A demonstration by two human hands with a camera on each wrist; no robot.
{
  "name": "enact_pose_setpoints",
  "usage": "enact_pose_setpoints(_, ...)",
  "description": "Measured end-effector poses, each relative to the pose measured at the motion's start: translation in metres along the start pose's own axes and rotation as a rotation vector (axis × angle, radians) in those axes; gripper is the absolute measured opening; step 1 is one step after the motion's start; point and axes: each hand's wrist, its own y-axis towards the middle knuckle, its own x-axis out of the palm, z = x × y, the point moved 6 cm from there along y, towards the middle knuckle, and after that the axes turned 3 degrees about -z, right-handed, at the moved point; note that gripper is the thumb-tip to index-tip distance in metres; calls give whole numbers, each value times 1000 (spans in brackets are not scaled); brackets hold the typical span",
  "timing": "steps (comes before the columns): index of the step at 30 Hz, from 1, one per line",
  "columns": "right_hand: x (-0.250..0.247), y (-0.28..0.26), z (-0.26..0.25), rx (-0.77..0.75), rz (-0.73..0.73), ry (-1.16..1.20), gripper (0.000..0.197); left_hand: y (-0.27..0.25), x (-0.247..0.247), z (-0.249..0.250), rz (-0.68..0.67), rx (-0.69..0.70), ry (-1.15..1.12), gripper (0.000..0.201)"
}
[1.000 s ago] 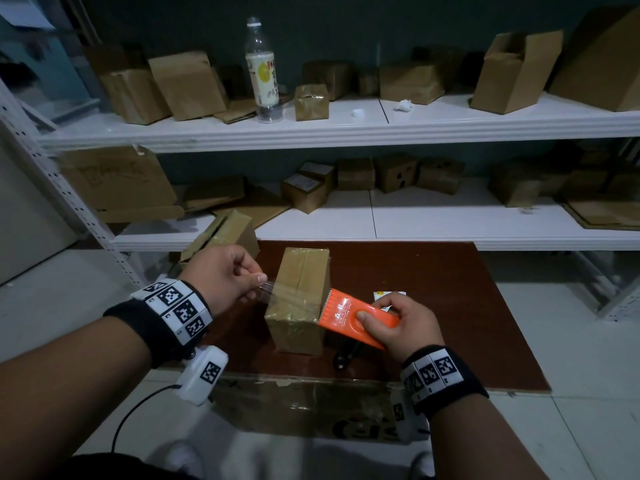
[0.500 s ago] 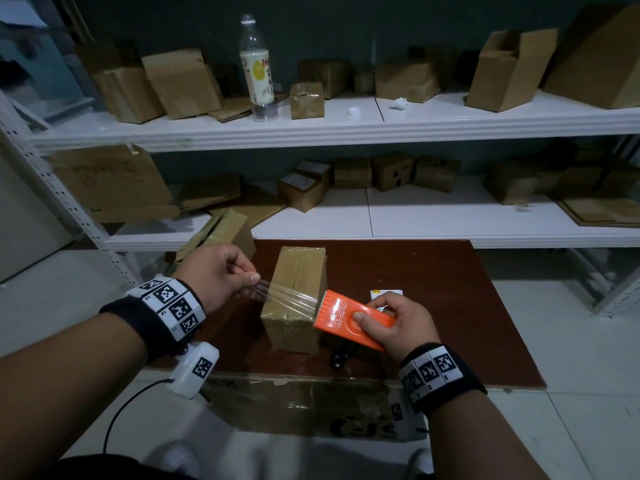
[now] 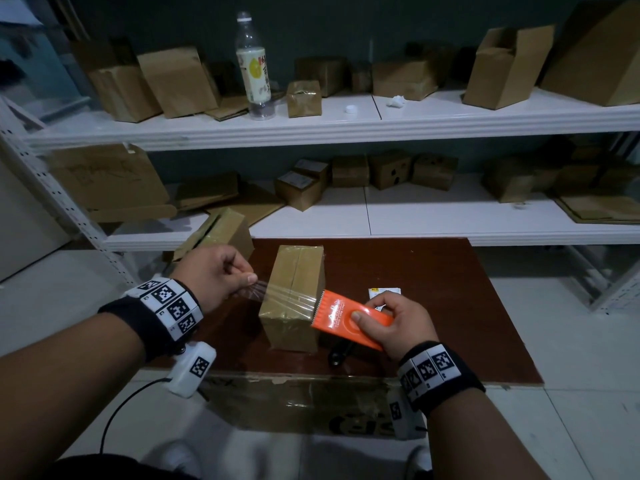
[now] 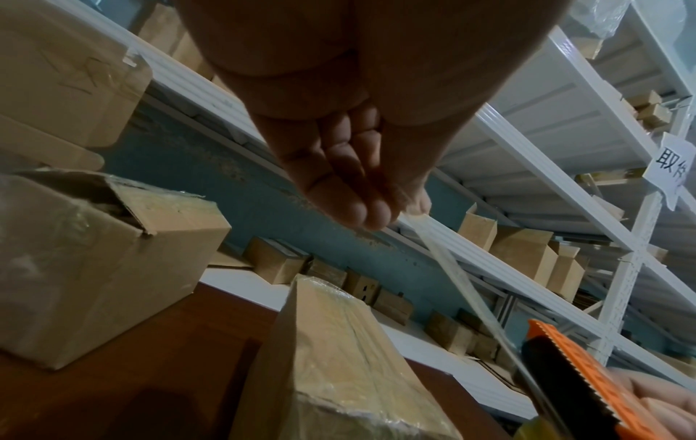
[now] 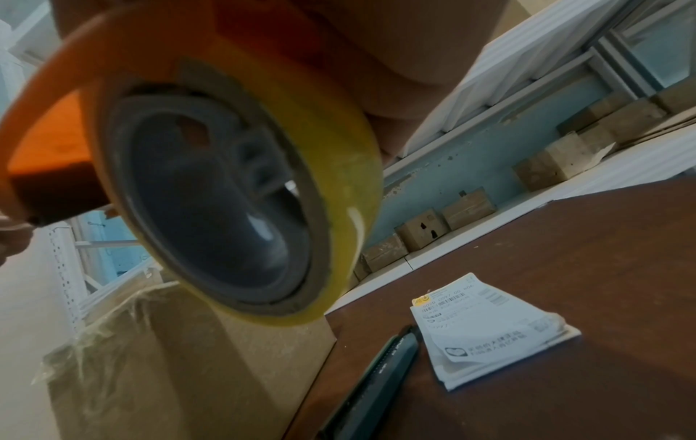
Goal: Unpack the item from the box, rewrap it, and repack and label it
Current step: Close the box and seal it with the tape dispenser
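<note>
A taped cardboard box (image 3: 294, 299) (image 4: 339, 366) (image 5: 158, 366) stands on the brown table (image 3: 433, 289). My right hand (image 3: 391, 323) grips an orange tape dispenser (image 3: 346, 317) (image 4: 587, 375) at the box's right side; its yellow tape roll (image 5: 241, 190) fills the right wrist view. A strip of clear tape (image 3: 280, 295) (image 4: 467, 291) stretches from the dispenser leftward over the box. My left hand (image 3: 221, 275) (image 4: 376, 208) pinches the strip's free end, left of the box and above it.
A stack of shipping labels (image 3: 384, 293) (image 5: 489, 327) and a dark utility knife (image 3: 341, 353) (image 5: 373, 384) lie on the table right of the box. An open carton (image 3: 221, 233) (image 4: 86, 262) sits at the table's left rear. White shelves (image 3: 346, 123) behind hold several cartons and a bottle (image 3: 254, 71).
The two hands have drawn apart, the left one going left, so the clear tape strip has grown longer over the box. The box has not moved.
</note>
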Motion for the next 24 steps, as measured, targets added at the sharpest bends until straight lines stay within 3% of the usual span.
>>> enact_pose_setpoints(9,-2,0,1,94,-10,-131,29,-15,3,24,-16,47,17,12)
enact_pose_setpoints(14,0,3,-1,141,30,-225,35,-52,26,79,-105,373,279,7)
enact_pose_setpoints(18,-13,4,6,248,32,-470,38,-86,23,120,-103,610,178,14)
enact_pose_setpoints(20,-29,0,12,292,146,-397,40,-88,10,126,-54,587,83,9)
enact_pose_setpoints(22,-41,-3,14,273,282,-356,41,-79,-4,114,10,453,-33,9)
enact_pose_setpoints(24,-40,-1,20,276,283,-420,41,-67,-10,92,25,338,-119,10)
